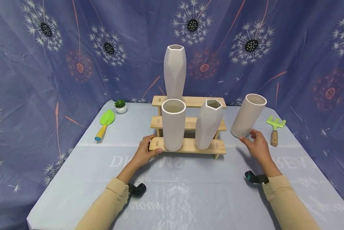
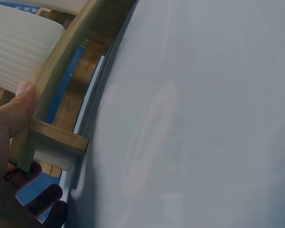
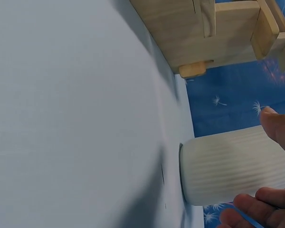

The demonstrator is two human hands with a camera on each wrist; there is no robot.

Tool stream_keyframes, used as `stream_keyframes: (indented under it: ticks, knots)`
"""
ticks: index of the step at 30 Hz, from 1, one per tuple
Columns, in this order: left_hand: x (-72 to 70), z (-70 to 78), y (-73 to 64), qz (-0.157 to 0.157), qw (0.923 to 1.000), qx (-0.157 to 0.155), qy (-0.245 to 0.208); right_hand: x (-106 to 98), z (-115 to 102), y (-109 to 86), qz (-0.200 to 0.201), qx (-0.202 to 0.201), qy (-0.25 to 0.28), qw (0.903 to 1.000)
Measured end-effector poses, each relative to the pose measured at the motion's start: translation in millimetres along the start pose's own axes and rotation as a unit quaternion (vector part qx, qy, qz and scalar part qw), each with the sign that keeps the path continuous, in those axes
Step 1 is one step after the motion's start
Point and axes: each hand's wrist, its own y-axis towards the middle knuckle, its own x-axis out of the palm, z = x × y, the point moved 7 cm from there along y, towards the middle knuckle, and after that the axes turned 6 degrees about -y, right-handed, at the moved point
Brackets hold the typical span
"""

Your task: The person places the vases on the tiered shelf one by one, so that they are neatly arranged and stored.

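My left hand (image 1: 144,152) grips the left end of the lowest plank of a three-tier wooden stand (image 1: 189,146). In the left wrist view, the thumb (image 2: 23,97) presses the plank's edge, with fingers below. A white ribbed vase (image 1: 173,127) and a faceted white vase (image 1: 208,126) stand on the lowest tier. On the top tier stands a taller faceted vase (image 1: 175,72). Right of the stand, another ribbed vase (image 1: 248,116) is on the table. My right hand (image 1: 258,147) is beside its base, thumb and fingers spread; whether they touch it I cannot tell.
At the left lie a green hand trowel (image 1: 106,119) with a yellow handle and a small potted succulent (image 1: 120,107). A green hand rake (image 1: 274,127) lies right of the right hand. The table (image 1: 194,198) has a pale printed cloth; a patterned blue curtain (image 1: 143,25) hangs behind.
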Motion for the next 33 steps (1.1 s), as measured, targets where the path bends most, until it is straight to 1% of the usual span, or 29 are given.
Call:
stream_keyframes:
  ticks: [4, 6, 9, 11, 13, 21, 27, 33]
  knots:
    - [-0.2, 1.7, -1.5, 0.001, 1.0, 0.008, -0.001, -0.8, -0.4, 6.7, 0.003, 0.003, 0.001, 1.0]
    - [-1.4, 12.7, -6.1, -0.003, 0.9999, 0.002, -0.01, -1.8, -0.7, 9.6, 0.009, 0.002, 0.004, 0.9999]
    - [-0.9, 13.7, -7.4, -0.005, 0.9998, -0.001, -0.018, -3.1, -0.6, 12.9, 0.019, 0.003, 0.01, 0.9998]
    - [-0.3, 13.0, -7.2, -0.007, 0.9997, -0.009, -0.022, -4.3, -0.3, 14.7, 0.029, 0.001, 0.013, 0.9995]
    - [1.2, 2.6, -3.2, -0.002, 0.9998, -0.004, -0.02, -5.1, 0.4, 16.8, 0.036, -0.001, 0.018, 0.9992]
    - [1.5, 2.5, -2.3, 0.001, 0.9999, 0.0, -0.015, -6.9, 2.1, 26.6, 0.059, 0.005, 0.039, 0.9975]
    - [0.4, 3.2, -2.5, 0.001, 0.9999, 0.003, -0.01, -5.6, 1.6, 33.1, 0.075, 0.001, 0.052, 0.9959]
    - [-0.7, 2.8, -1.8, 0.002, 1.0, 0.0, 0.001, -2.7, 3.0, 38.8, 0.087, 0.009, 0.068, 0.9938]
